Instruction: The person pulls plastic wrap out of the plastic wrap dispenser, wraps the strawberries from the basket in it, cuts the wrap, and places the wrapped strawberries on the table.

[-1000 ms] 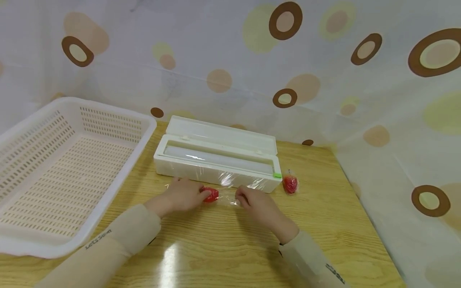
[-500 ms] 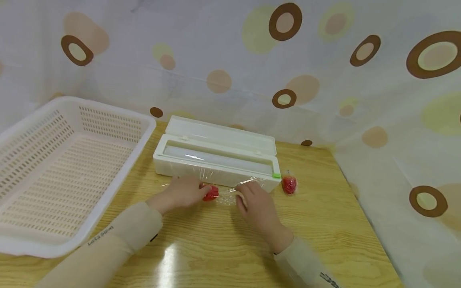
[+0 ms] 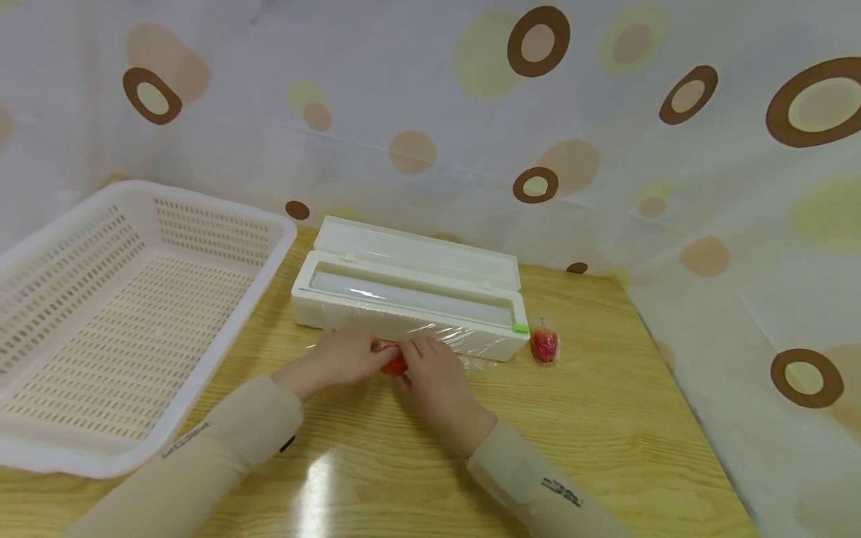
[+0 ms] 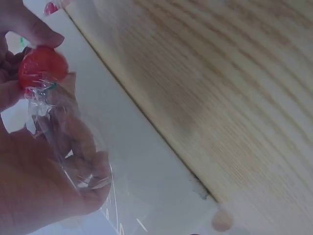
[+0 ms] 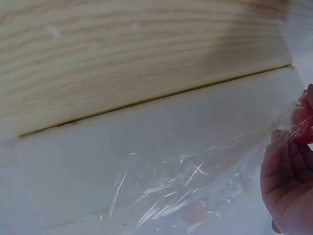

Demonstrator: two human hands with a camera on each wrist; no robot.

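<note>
A small red fruit [image 3: 394, 365] lies between the two hands, in front of the long white box. It is round, with a bit of green, in the left wrist view. My left hand [image 3: 346, 359] grips the fruit, with its thumb against the near side. From the right, my right hand [image 3: 437, 385] meets it, its fingers holding clear cling film [image 4: 58, 132] against the fruit. In the right wrist view, film [image 5: 171, 191] stretches in creases from the fruit across the box front. The fingertips behind the fruit are partly hidden in the head view.
The white cling film box [image 3: 350, 309] stands with its lid up, a film roll [image 3: 410, 297] inside and a green slider [image 3: 520, 328] at the right end. A wrapped red fruit [image 3: 545, 345] lies to its right. A white slotted basket [image 3: 269, 261] stands at left.
My right hand has moved left, bringing the film up to the red fruit, and now meets the left hand. The left hand has stayed nearly still on the fruit.
</note>
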